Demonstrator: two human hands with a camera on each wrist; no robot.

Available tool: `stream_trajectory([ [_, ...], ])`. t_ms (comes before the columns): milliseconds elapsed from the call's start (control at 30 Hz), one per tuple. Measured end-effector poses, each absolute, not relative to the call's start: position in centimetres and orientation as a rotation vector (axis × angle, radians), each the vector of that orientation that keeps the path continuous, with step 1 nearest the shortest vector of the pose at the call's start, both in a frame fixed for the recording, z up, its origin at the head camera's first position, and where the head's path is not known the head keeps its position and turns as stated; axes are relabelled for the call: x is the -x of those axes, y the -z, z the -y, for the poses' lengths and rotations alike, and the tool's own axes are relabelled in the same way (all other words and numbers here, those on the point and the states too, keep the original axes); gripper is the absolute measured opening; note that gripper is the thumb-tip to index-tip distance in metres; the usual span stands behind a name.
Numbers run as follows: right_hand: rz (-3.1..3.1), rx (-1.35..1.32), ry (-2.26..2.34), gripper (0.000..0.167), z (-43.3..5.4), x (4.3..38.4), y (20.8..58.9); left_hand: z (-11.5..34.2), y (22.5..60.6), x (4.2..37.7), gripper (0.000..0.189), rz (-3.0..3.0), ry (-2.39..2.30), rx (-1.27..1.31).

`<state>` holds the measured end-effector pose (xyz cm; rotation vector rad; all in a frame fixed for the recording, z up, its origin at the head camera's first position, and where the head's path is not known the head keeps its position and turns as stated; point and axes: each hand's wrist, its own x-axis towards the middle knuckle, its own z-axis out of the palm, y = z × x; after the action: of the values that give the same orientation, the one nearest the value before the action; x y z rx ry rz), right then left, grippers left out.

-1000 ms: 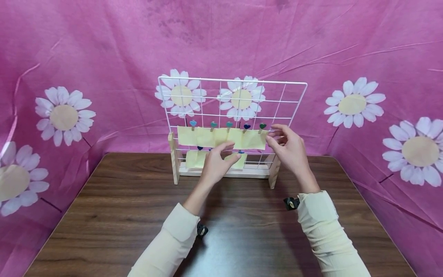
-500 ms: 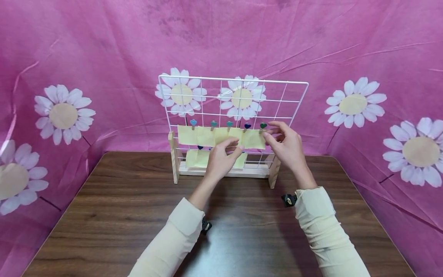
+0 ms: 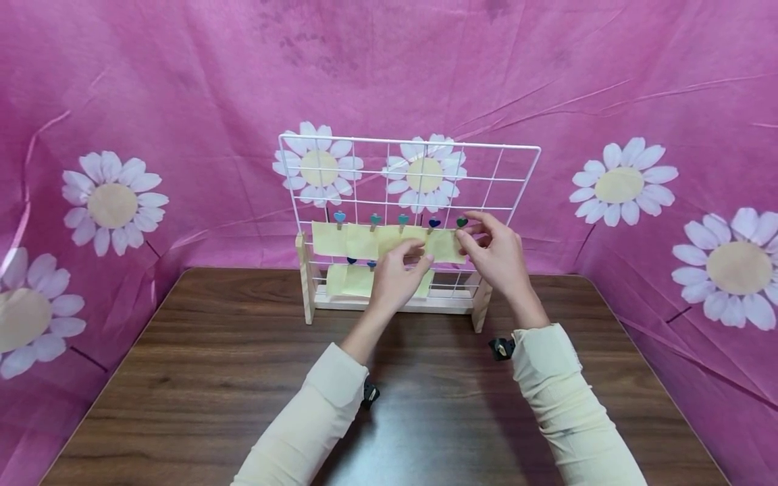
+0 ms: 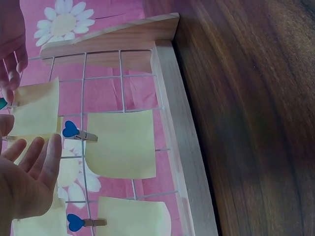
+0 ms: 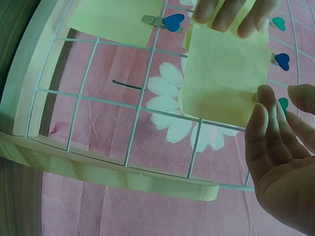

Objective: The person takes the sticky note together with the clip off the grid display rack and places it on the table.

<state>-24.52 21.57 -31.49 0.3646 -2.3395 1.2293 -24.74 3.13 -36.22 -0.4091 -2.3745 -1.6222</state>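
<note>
A white wire grid (image 3: pixel 410 173) on a wooden stand holds two rows of pale yellow paper notes, pinned by small heart-topped clothespins. At the right end of the upper row, my right hand (image 3: pixel 495 256) has its thumb and fingers around the green-heart clothespin (image 3: pixel 462 221) on the last note (image 3: pixel 446 247). The right wrist view shows fingertips at that note's edge, with a gap to the thumb (image 5: pixel 301 97). My left hand (image 3: pixel 395 273) is in front of the upper row, loosely bent fingers near the notes' lower edge, and hides part of both rows.
The stand's wooden feet (image 3: pixel 306 278) rest on a dark wood-grain table (image 3: pixel 213 378). Pink cloth (image 3: pixel 200 67) printed with white daisies hangs behind and at both sides. Lower-row notes (image 4: pixel 120 145) carry blue-heart clothespins (image 4: pixel 75 222).
Both hands have shifted: the left one rightward and slightly up along the notes, the right one a little leftward onto the green-heart clothespin. The notes and grid stay in place.
</note>
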Motion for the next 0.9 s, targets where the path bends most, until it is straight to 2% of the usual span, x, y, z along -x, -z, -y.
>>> stream_trajectory([
  [900,2.377,-0.319,-1.258,0.030,-21.0,25.4,31.3,-4.6,35.5,25.1,0.030,2.340,1.634,0.420],
])
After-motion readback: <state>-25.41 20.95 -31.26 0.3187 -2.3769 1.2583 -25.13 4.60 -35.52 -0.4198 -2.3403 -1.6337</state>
